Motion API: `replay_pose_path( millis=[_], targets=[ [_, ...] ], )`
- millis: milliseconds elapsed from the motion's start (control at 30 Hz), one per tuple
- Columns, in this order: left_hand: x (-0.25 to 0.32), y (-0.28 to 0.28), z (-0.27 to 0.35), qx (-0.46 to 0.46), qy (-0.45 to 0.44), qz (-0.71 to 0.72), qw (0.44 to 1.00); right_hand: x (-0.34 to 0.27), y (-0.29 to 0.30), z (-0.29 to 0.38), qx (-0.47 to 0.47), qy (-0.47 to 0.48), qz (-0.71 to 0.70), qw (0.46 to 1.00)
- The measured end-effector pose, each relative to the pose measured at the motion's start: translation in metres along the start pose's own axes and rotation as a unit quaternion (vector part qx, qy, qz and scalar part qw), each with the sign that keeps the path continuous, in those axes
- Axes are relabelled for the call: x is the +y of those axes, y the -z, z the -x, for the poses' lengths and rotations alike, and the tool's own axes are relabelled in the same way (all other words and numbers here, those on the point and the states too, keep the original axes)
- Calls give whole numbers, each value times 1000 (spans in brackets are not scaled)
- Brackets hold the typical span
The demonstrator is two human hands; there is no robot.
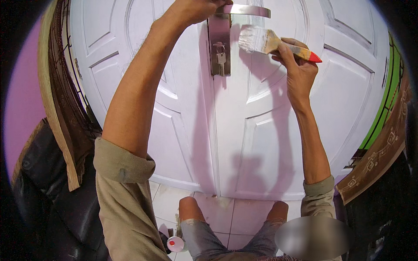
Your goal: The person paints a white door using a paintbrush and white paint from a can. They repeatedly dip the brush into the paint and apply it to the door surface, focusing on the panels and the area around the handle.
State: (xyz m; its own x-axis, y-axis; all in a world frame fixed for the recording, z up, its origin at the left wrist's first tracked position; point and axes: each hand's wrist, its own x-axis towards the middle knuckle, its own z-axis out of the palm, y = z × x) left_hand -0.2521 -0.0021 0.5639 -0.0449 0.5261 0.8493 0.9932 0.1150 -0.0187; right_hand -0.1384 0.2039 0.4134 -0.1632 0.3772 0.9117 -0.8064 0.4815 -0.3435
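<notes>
My right hand holds a paintbrush by its red-tipped handle, its white-coated bristles pointing left beside the lock plate. My left hand is up at the top edge, at the left end of the metal lever handle; its fingers are partly cut off, so its grip is unclear. Below the lever, the metal lock plate carries keys hanging at the keyhole. Behind both hands stands a white panelled double door, with shadows of my arms and head on it.
A small round container with a red spot stands on the tiled floor by my left leg. Black padded seats flank me. Brown curtains hang on both sides of the door.
</notes>
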Motion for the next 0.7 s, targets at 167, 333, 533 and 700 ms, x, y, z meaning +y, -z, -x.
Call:
replay_pose_path(
  millis=[167,333,533,700],
  targets=[
    [5,2,1,-12,13,6,1000,10,-14,-6,7,72,32,997],
    [10,4,1,-18,23,-14,999,12,-20,-14,-3,71,56,996],
    [9,5,5,-7,-1,-12,1000,12,-15,-26,-32,76,70,994],
    [5,1,1,-9,-16,-27,999,19,-7,-33,-41,85,61,994]
  ],
)
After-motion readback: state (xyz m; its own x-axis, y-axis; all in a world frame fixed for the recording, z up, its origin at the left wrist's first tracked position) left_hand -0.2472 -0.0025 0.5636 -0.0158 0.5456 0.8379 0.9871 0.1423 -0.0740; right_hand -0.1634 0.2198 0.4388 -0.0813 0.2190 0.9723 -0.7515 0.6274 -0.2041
